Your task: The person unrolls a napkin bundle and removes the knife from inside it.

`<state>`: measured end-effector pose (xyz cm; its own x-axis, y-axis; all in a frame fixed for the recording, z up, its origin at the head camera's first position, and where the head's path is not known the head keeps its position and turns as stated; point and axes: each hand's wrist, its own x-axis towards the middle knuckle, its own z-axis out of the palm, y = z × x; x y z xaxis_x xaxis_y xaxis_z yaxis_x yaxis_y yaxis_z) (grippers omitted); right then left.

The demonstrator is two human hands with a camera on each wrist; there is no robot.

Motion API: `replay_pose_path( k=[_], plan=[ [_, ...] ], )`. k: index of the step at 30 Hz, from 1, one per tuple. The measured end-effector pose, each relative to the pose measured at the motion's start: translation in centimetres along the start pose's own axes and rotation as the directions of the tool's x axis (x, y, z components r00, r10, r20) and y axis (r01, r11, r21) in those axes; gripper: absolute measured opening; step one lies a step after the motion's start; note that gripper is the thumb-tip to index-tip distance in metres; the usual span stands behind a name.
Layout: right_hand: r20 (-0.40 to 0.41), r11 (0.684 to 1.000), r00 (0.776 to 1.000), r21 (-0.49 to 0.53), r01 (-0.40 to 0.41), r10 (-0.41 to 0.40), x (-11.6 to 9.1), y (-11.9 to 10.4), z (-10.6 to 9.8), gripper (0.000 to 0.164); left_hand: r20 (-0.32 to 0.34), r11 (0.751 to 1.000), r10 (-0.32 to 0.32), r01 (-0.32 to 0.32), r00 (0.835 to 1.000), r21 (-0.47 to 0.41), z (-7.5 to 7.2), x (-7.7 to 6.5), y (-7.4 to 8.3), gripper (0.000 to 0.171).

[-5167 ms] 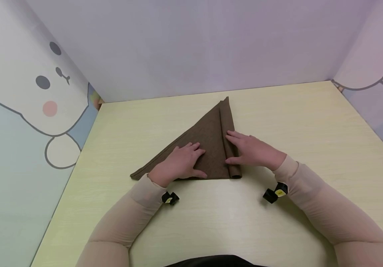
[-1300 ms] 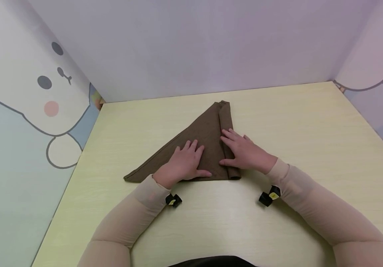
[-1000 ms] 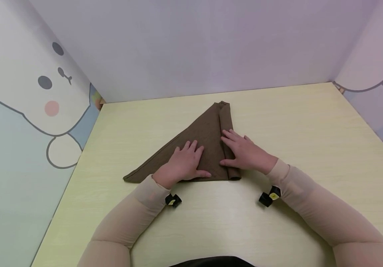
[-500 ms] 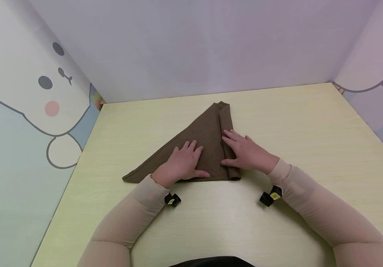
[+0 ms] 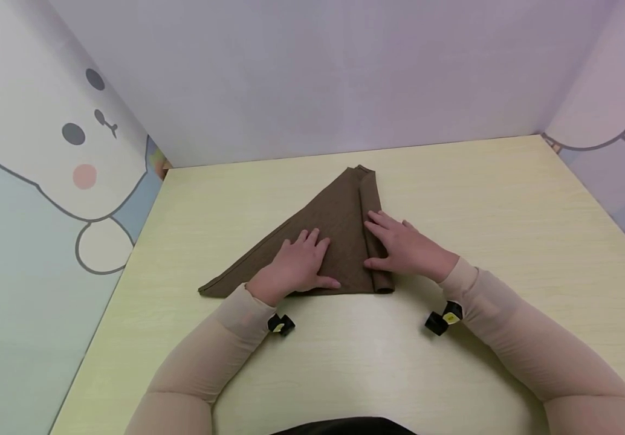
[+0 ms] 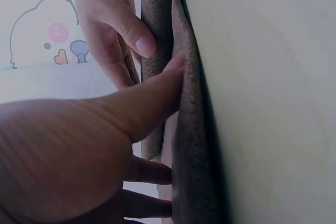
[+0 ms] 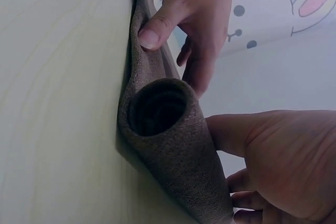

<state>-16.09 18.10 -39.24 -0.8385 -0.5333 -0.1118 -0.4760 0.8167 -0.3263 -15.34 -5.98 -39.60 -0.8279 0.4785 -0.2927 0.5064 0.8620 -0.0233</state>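
Observation:
A brown cloth (image 5: pixel 334 208) lies on the table as a triangle, with its right side wound into a roll (image 5: pixel 369 193). My left hand (image 5: pixel 293 266) rests on the flat part, fingers spread, its thumb near the front edge. Against the roll lie the fingertips and thumb of my right hand (image 5: pixel 410 246), which is not wrapped round it. In the right wrist view the roll's near end (image 7: pixel 181 129) shows as a hollow tube with layers inside. The left wrist view shows the left thumb (image 6: pixel 152 95) on the cloth's raised edge. Palms hide part of the cloth.
The pale wood table (image 5: pixel 486 211) extends around the cloth on all sides. A plain wall (image 5: pixel 312 78) rises behind it, and cartoon-printed panels (image 5: pixel 29 181) stand at either side. Small black wrist cameras (image 5: pixel 443 319) hang below both wrists.
Since the oldest frame, the roll's far tip has become blunter and the cloth's left corner lies slightly farther left. Over the last second the right hand has shifted slightly right; the left has barely moved.

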Motion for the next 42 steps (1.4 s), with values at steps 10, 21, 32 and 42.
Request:
replay_pose_path(
  k=[10,21,32,42],
  plan=[
    [-0.005,1.0,1.0,0.001,-0.007,0.007,-0.2,0.1,-0.1,0.087,0.024,1.0,-0.011,0.011,1.0,-0.029,0.0,-0.1,-0.4,0.1],
    [-0.002,1.0,1.0,-0.007,-0.008,0.008,-0.3,0.3,-0.2,0.087,0.018,1.0,-0.006,0.007,1.0,-0.021,-0.1,-0.3,-0.7,0.101],
    [0.026,1.0,1.0,0.004,-0.017,0.017,-0.3,0.5,-0.4,0.087,0.021,1.0,-0.004,0.005,1.0,-0.03,-0.5,-0.6,-0.9,0.099],
    [0.038,1.0,0.999,0.028,-0.009,0.008,-0.5,0.5,-0.7,0.086,0.04,0.998,-0.008,0.011,0.999,-0.07,-0.8,-0.9,-1.1,0.098]
  ],
)
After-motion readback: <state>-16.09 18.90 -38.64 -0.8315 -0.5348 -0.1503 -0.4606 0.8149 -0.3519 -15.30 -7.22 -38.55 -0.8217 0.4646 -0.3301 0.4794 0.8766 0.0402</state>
